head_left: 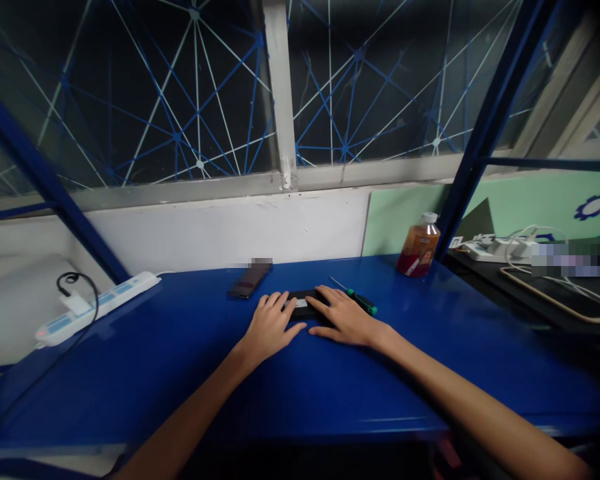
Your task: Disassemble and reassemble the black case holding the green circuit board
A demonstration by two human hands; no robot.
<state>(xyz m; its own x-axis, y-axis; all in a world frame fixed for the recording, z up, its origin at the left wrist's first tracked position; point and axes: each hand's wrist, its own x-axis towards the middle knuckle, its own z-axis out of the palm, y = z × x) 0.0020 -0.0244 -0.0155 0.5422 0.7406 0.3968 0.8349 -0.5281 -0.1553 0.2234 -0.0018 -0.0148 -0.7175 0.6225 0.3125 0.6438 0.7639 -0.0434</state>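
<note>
Both hands lie with fingers spread, the left hand (pixel 275 323) and the right hand (pixel 347 317) resting on a flat black thing (pixel 301 313). Neither hand pinches it, and I cannot tell how hard they press. The blue table (pixel 305 390) under them is flat, smooth and a bit shiny. A long white power strip (pixel 103 309) lies near its left edge, with one plug in it. A clear bottle (pixel 420 248) with orange drink and a white cap stands upright at the back right. A dark, thin slab (pixel 251 280) lies beyond the left hand.

The black thing is in front of the person and looks whole, but fingers hide its ends. I cannot tell if any part is undone, or how much is left. Just past the right hand, a thin screwdriver (pixel 364 303) with a green and black handle lies unheld. Smallest is a pale label (pixel 296 303) on the black thing.
</note>
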